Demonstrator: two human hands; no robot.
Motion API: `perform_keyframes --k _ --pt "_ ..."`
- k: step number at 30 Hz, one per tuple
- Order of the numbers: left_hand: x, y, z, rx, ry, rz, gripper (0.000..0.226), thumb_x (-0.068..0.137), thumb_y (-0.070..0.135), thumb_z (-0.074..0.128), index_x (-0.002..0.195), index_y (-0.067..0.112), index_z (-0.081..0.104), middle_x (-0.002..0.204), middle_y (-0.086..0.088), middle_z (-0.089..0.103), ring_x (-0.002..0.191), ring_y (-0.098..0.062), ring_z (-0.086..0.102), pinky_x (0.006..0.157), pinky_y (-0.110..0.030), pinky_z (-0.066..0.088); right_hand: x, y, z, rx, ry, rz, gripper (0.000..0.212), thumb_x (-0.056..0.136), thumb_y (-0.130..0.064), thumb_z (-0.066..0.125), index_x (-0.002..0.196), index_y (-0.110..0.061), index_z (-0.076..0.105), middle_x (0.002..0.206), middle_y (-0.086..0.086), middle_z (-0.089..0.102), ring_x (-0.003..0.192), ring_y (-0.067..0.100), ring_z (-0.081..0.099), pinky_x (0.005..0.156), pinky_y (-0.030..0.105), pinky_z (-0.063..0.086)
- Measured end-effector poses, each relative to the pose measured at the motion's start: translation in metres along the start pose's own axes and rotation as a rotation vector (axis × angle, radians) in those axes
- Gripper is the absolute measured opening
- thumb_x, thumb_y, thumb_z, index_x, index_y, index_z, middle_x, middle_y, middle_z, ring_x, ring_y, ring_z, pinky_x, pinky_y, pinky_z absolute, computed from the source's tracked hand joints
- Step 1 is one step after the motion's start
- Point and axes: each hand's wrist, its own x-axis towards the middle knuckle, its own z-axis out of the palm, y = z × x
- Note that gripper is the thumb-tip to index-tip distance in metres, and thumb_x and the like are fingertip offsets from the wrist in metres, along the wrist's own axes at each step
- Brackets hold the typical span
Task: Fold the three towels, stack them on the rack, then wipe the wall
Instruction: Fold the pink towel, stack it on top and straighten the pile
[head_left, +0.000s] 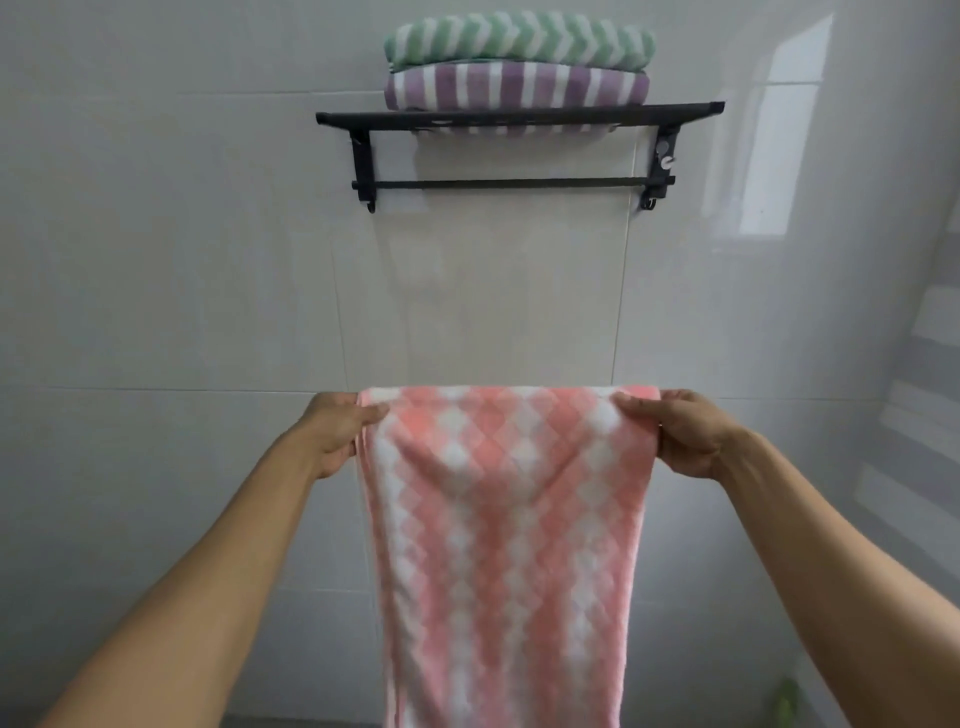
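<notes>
the glossy pale grey tiled wall (156, 234) fills the view. on it hangs a black metal wall rack (519, 115), carrying a folded purple-and-white striped towel (517, 85) with a folded green-and-white chevron towel (519, 42) stacked on top. below the rack, the left hand (337, 434) pinches the left top corner of a pink-and-white diamond-patterned towel (506, 545); the right hand (685, 434) pinches the right corner. the towel hangs straight down between the arms, in front of the wall.
</notes>
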Motion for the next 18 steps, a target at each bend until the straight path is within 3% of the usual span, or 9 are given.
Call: perform_keyframes --k 3,7,11,15,18 --pt "0.01 0.013 -0.001 -0.046 0.206 -0.017 0.032 0.085 -0.002 0.074 0.114 -0.009 0.064 0.111 -0.022 0.071 0.081 -0.028 0.071 0.081 -0.042 0.06 0.001 -0.012 -0.002 -0.039 0.165 -0.002 0.036 0.082 -0.014 0.08 0.107 0.01 0.069 0.089 0.016 0.071 0.072 0.025 0.068 0.063 0.034 0.064" --pt "0.012 0.036 0.005 -0.084 0.267 0.053 0.064 0.08 0.001 0.08 0.136 0.005 0.049 0.119 -0.017 0.064 0.103 -0.029 0.068 0.098 -0.049 0.054 0.007 -0.031 -0.002 -0.093 0.291 0.0 0.032 0.08 -0.018 0.084 0.101 0.002 0.07 0.088 0.012 0.067 0.071 0.023 0.066 0.055 0.029 0.061" --pt "0.017 0.054 0.011 -0.09 0.298 0.111 0.046 0.078 0.003 0.082 0.114 0.016 0.056 0.115 -0.015 0.068 0.101 -0.028 0.07 0.095 -0.049 0.056 0.011 -0.044 0.004 -0.107 0.385 -0.031 0.027 0.077 -0.019 0.087 0.086 -0.007 0.065 0.079 0.007 0.063 0.066 0.02 0.063 0.055 0.032 0.058" --pt "0.019 0.059 0.013 -0.07 0.303 0.107 0.025 0.081 0.006 0.081 0.089 0.019 0.061 0.102 -0.009 0.07 0.087 -0.02 0.07 0.086 -0.04 0.059 0.016 -0.05 0.007 -0.068 0.434 -0.119 0.042 0.082 -0.014 0.084 0.111 -0.016 0.054 0.08 0.004 0.062 0.064 0.016 0.059 0.059 0.035 0.054" --pt "0.016 0.064 0.012 -0.062 0.28 0.107 0.016 0.084 0.004 0.076 0.082 0.016 0.067 0.09 -0.005 0.07 0.071 -0.015 0.067 0.071 -0.033 0.059 0.017 -0.058 0.011 -0.115 0.415 -0.142 0.02 0.087 -0.015 0.079 0.1 -0.018 0.064 0.08 0.002 0.064 0.068 0.016 0.061 0.064 0.034 0.055"
